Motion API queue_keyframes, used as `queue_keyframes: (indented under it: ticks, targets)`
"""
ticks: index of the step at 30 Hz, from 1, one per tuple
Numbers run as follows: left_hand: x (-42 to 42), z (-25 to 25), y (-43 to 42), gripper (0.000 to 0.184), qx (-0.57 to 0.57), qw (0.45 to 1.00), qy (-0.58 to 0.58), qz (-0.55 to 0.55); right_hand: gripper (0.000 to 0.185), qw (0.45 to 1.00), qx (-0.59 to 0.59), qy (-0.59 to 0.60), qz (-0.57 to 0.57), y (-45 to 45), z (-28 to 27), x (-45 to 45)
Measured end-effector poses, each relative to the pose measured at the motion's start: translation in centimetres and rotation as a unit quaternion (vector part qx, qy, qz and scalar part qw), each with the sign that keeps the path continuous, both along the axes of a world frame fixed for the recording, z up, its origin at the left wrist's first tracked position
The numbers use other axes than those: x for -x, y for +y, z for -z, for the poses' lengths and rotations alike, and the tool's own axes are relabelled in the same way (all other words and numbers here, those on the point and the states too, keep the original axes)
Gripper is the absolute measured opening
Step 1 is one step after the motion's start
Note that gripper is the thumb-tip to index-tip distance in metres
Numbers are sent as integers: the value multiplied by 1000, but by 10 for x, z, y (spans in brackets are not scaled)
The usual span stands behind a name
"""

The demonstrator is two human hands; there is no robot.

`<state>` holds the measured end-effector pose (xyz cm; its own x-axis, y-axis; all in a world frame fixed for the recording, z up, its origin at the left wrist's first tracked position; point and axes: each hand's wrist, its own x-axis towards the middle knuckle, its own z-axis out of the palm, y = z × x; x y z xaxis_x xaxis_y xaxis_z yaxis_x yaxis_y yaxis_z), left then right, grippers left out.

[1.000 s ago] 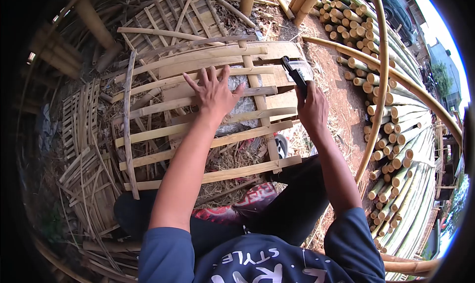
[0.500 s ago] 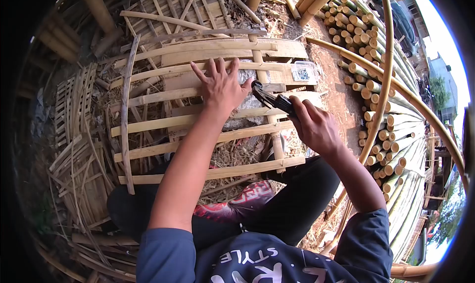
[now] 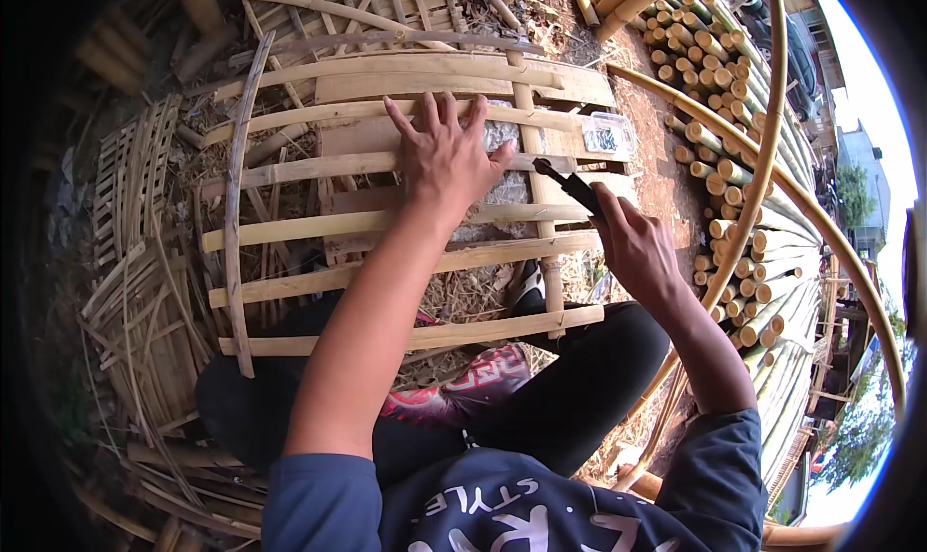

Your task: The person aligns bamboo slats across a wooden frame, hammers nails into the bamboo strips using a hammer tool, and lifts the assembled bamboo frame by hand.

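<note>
My left hand [image 3: 446, 161] lies with spread fingers on the bamboo slats [image 3: 328, 168] of a flat frame. My right hand [image 3: 632, 243] is wrapped round the handle of a black hammer [image 3: 577, 187], its head over a slat where it crosses the right crosspiece [image 3: 524, 98]. A thin crosspiece [image 3: 237, 204] spans the slats at the left end. At the upper right, a clear plastic box [image 3: 606, 137] of small dark nails rests on a board beneath the frame.
Stacked bamboo poles [image 3: 719, 166] fill the right side, with a long curved pole [image 3: 763, 156] in front. Loose strips and a woven lattice [image 3: 130, 185] lie at left. Folded legs [image 3: 579, 368] are below the frame, and upright bamboo posts [image 3: 637, 1] stand at the top.
My right hand has brought the hammer from beside the plastic box down and left to the right crosspiece. My left hand stays spread on the slats, and the view has shifted slightly.
</note>
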<state>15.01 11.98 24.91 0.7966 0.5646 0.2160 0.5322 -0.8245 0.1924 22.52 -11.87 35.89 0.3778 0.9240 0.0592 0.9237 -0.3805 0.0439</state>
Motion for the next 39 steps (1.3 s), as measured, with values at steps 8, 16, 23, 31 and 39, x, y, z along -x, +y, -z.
queue_keyframes:
  ticks: [8, 16, 23, 31, 39]
  targets:
    - [-2, 4, 0, 79, -40, 997, 68, -6, 53, 961, -224, -72, -149, 22, -34, 21]
    - [0, 0, -1, 76, 0, 999, 43, 3, 56, 997, -61, -17, -33, 17, -17, 21]
    - [2, 5, 0, 78, -4, 1000, -7, 14, 30, 999, -36, -2, 14, 6, 6, 1]
    - [1, 8, 0, 78, -17, 1000, -20, 9, 36, 955, -15, 250, 160, 17, -17, -8]
    - [0, 7, 0, 76, -23, 1000, -11, 8, 39, 908, -171, 320, 209, 37, -44, -45]
